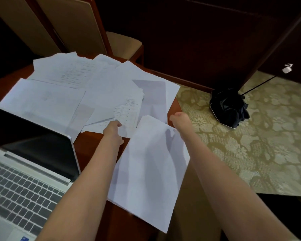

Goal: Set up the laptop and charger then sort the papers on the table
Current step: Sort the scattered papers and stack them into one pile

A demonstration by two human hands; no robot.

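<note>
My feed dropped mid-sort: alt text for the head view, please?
The right hand holds a blank sheet over the table edge while the left hand reaches onto a printed sheet among scattered papers. An open laptop with a dark screen sits at left; a folded black umbrella lies on the patterned carpet.

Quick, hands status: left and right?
Left hand: grips the printed sheet.
Right hand: fingers curled beside the blank sheet; cannot tell whether it holds it.
</note>
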